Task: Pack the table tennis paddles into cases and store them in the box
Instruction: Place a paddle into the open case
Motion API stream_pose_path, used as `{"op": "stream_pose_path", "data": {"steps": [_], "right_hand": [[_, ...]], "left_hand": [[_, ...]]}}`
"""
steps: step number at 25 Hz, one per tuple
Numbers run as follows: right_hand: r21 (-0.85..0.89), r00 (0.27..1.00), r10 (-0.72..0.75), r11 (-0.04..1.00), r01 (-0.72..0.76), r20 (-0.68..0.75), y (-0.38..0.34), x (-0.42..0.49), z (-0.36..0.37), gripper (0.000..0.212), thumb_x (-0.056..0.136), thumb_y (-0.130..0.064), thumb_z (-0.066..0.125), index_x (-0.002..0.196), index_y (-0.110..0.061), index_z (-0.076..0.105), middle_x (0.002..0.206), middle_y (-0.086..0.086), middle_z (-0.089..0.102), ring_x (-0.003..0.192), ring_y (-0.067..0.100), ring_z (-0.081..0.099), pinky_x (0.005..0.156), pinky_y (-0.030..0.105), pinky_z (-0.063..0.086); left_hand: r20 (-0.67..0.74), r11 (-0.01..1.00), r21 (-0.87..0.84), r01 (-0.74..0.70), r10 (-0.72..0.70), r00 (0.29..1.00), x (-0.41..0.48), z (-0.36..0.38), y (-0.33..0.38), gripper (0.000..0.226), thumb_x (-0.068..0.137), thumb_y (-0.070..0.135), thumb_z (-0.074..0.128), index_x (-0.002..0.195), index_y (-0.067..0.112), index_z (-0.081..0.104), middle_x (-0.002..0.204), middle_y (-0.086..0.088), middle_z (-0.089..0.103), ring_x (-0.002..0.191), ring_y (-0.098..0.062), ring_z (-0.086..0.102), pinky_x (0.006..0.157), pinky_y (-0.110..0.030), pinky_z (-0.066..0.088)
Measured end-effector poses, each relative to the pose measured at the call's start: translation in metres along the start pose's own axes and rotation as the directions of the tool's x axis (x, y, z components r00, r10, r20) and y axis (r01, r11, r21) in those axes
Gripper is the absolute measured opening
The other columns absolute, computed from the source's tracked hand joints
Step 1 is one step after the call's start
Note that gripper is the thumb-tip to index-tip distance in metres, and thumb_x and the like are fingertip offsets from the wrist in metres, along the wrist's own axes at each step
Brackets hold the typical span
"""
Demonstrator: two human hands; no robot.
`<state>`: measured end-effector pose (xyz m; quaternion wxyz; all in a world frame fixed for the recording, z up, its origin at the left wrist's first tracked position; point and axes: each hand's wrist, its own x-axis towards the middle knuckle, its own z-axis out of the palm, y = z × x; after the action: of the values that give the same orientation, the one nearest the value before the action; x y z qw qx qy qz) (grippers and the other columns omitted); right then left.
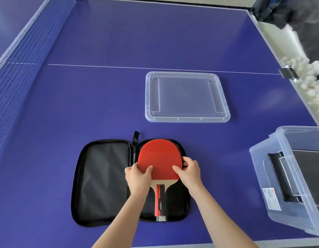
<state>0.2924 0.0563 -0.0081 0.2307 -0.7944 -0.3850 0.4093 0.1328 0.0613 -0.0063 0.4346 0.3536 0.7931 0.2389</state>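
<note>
Blue table-tennis table [101,86] fills nearly everything below me, with the net [21,59] running up the left side and a thin white line [119,66] crossing the surface farther out. Close in front of me the black case [101,181] lies unzipped and spread flat like a book; its left half is bare lining, and a small loop strap [136,136] sticks up at the top of the spine. The paddle [159,158] sits over the right half, red rubber facing up, its handle [159,199] pointing back toward me. I have it from both sides near where blade meets handle. My left hand [138,178] pinches the lower left edge, thumb flat on the red face and fingers curled under. My right hand [190,173] does the same on the lower right edge, its fingertips hooked round the rim. My forearms cross the near part of the case and hide some of it. Beyond the case, well apart from it, a clear plastic lid [186,97] lies flat on the table. To my right stands the clear box [262,176], cut off by the edge of view, with a second case [280,176] – dark and flat – lying inside and a white label [271,198] on its near wall. Along the table's far right edge a trough holds a heap of white balls [312,86], rather blurred.
</note>
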Motion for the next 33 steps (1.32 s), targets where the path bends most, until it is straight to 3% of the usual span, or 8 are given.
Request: {"op": "stream_pose_path", "data": {"steps": [8,14,17,21,25,29,33], "right_hand": [[-0.051,0.999,-0.027,0.998,0.029,0.031,0.008,0.004,0.009,0.058,0.086,-0.029,0.068,0.137,-0.013,0.046,0.118,0.005,0.046,0.104,0.016,0.051,0.084,0.026,0.044],[-0.051,0.999,-0.040,0.998,0.041,0.023,0.007,-0.002,0.007,0.058,0.088,-0.031,0.065,0.139,-0.012,0.043,0.124,0.007,0.046,0.110,0.020,0.052,0.088,0.027,0.043],[0.008,0.998,-0.057,0.998,0.057,-0.020,0.009,-0.016,0.004,0.056,0.087,-0.032,0.067,0.135,-0.014,0.045,0.120,0.004,0.048,0.107,0.018,0.053,0.088,0.028,0.045],[0.025,0.985,-0.162,0.986,0.164,-0.051,0.032,-0.061,0.002,0.029,0.087,-0.022,0.067,0.114,-0.017,0.057,0.102,-0.003,0.059,0.091,0.011,0.058,0.075,0.016,0.046],[-0.057,0.968,-0.227,0.971,0.234,0.104,0.072,-0.113,0.016,0.016,0.088,-0.016,0.064,0.103,-0.021,0.062,0.098,-0.006,0.062,0.089,0.004,0.058,0.082,0.026,0.052],[-0.261,0.935,-0.280,0.906,0.332,0.217,0.092,-0.122,0.031,0.026,0.086,-0.030,0.066,0.110,-0.023,0.060,0.101,-0.012,0.056,0.094,0.007,0.047,0.084,0.017,0.039],[-0.358,0.939,-0.325,0.868,0.344,0.114,0.090,-0.120,0.042,0.027,0.083,-0.039,0.069,0.100,-0.020,0.062,0.091,-0.012,0.054,0.084,0.005,0.041,0.076,0.018,0.036]], "left_hand": [[-0.005,0.999,0.046,-0.009,0.009,1.000,0.005,0.003,-0.013,0.040,0.086,0.034,0.067,0.113,0.006,0.059,0.113,-0.003,0.042,0.105,-0.027,0.055,0.094,-0.043,0.049],[0.031,0.999,0.034,-0.040,0.039,0.999,0.002,0.001,-0.013,0.055,0.087,0.037,0.065,0.132,0.007,0.050,0.123,-0.004,0.041,0.117,-0.025,0.048,0.099,-0.039,0.044],[0.075,0.996,-0.002,-0.092,0.092,0.993,-0.005,-0.010,-0.020,0.066,0.087,0.039,0.066,0.142,0.014,0.039,0.128,0.000,0.042,0.112,-0.016,0.050,0.090,-0.028,0.041],[0.097,0.967,0.044,-0.250,0.245,0.965,-0.030,-0.036,-0.051,0.040,0.086,0.029,0.068,0.122,0.023,0.051,0.111,0.011,0.050,0.105,-0.010,0.052,0.081,-0.018,0.039],[0.284,0.895,0.160,-0.417,0.363,0.887,-0.061,-0.050,-0.097,0.021,0.086,0.021,0.069,0.104,0.026,0.060,0.099,0.022,0.055,0.101,-0.004,0.051,0.091,-0.024,0.043],[0.416,0.730,0.361,-0.580,0.431,0.801,-0.066,-0.043,-0.121,0.029,0.086,0.030,0.069,0.115,0.025,0.065,0.108,0.017,0.058,0.116,-0.009,0.044,0.096,-0.019,0.023],[0.411,0.655,0.421,-0.628,0.480,0.775,-0.067,-0.036,-0.119,0.019,0.081,0.029,0.074,0.099,0.021,0.073,0.096,0.008,0.062,0.103,-0.017,0.049,0.089,-0.025,0.020]]}}
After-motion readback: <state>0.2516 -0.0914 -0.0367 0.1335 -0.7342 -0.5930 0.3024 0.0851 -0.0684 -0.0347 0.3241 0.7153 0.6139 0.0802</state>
